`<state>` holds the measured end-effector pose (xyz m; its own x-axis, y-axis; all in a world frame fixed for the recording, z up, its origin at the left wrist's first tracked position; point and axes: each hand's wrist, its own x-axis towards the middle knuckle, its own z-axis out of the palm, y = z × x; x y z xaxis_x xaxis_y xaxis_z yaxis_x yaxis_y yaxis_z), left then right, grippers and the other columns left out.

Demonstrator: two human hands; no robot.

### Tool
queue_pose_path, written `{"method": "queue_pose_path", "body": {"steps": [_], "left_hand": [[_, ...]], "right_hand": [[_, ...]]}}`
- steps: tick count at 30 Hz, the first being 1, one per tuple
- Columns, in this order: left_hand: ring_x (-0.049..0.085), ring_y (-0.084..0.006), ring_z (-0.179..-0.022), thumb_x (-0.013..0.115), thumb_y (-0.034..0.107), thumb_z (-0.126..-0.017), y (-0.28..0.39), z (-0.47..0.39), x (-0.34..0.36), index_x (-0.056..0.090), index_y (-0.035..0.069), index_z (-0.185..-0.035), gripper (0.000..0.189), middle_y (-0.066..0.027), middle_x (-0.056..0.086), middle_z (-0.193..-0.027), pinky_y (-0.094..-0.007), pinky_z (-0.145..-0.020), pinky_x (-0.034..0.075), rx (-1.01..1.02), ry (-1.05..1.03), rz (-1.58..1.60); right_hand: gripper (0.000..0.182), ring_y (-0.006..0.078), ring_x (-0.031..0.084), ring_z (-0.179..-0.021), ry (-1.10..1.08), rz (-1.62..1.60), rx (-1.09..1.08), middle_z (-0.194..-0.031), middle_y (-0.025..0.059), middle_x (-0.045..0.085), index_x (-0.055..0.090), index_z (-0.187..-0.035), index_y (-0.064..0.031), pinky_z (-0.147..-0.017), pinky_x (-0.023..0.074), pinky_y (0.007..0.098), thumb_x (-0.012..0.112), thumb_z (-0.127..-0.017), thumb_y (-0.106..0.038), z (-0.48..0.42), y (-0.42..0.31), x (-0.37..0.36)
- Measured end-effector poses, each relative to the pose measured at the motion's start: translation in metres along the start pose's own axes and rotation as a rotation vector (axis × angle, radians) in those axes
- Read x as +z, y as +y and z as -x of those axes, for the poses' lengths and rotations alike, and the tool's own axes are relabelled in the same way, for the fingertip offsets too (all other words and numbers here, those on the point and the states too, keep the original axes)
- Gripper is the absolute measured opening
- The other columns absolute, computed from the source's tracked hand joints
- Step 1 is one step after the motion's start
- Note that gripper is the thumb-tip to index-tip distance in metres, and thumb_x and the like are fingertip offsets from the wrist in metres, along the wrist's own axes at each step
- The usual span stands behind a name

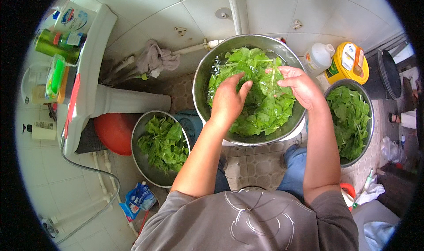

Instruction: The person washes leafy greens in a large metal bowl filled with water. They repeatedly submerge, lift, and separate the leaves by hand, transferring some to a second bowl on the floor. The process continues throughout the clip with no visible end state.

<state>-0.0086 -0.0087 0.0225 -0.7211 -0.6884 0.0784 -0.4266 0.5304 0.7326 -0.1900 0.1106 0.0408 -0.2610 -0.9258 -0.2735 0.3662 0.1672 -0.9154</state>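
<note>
A large metal basin [250, 141] in front of me holds water and leafy greens [255, 118]. Over its left part is my left hand [228, 100], thumb and fingers apart, with no leaf plainly gripped. My right hand [296, 85], over the basin's right side, pinches a leafy green sprig [273, 80] between thumb and fingers. More greens [164, 145] lie in a metal bowl [140, 166] at lower left. Another metal bowl [371, 131] on the right is filled with greens [349, 118].
A white pedestal sink [129, 102] stands left, with a red basin [114, 133] beside its foot. A white plastic jug [318, 59], a yellow tub [343, 64] and a black bucket [386, 75] stand back right. A blue packet [137, 198] lies lower left. Part of another person [409, 118] shows far right.
</note>
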Motion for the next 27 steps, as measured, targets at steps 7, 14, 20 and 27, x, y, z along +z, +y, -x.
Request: {"method": "queue_pose_path", "body": {"steps": [7, 14, 20, 27], "left_hand": [[0.055, -0.0085, -0.082, 0.064, 0.032, -0.084, 0.015, 0.003, 0.008, 0.063, 0.006, -0.108, 0.035, -0.0009, 0.064, -0.093, -0.0232, -0.072, 0.041, -0.397, -0.25, 0.951], [0.051, -0.0051, -0.067, 0.065, 0.018, -0.083, -0.005, -0.003, 0.014, 0.066, 0.005, -0.089, 0.015, 0.0026, 0.062, -0.077, -0.0217, -0.064, 0.041, -0.309, -0.046, 0.772], [0.055, -0.0076, -0.064, 0.061, 0.018, -0.086, -0.003, 0.002, -0.009, 0.062, 0.006, -0.089, 0.012, 0.0017, 0.061, -0.075, -0.024, -0.061, 0.045, -0.496, 0.068, 0.932], [0.06, -0.0145, -0.08, 0.05, 0.019, -0.092, -0.011, 0.003, -0.003, 0.058, 0.004, -0.104, 0.021, -0.0046, 0.063, -0.091, -0.0285, -0.071, 0.048, -0.582, -0.027, 1.193]], "right_hand": [[0.052, 0.0173, 0.048, -0.111, -0.1, 0.026, -0.007, -0.122, 0.0114, 0.053, 0.046, -0.127, 0.004, -0.096, 0.0349, 0.0265, 0.048, -0.076, -0.003, -0.002, 0.013, 0.023], [0.039, 0.0188, 0.059, -0.09, -0.024, 0.165, 0.061, -0.113, 0.0125, 0.056, 0.049, -0.122, 0.0034, -0.073, 0.0499, 0.0304, 0.044, -0.085, -0.005, -0.007, 0.015, 0.018], [0.026, 0.0193, 0.063, -0.081, 0.153, 0.279, 0.095, -0.102, 0.0118, 0.061, 0.056, -0.112, 0.0015, -0.07, 0.0502, 0.0297, 0.047, -0.091, -0.011, -0.013, 0.014, 0.011], [0.025, 0.0182, 0.064, -0.078, 0.107, 0.102, 0.044, -0.089, 0.0123, 0.065, 0.056, -0.11, 0.0029, -0.066, 0.0503, 0.0278, 0.05, -0.089, -0.008, -0.014, 0.009, 0.016]]}}
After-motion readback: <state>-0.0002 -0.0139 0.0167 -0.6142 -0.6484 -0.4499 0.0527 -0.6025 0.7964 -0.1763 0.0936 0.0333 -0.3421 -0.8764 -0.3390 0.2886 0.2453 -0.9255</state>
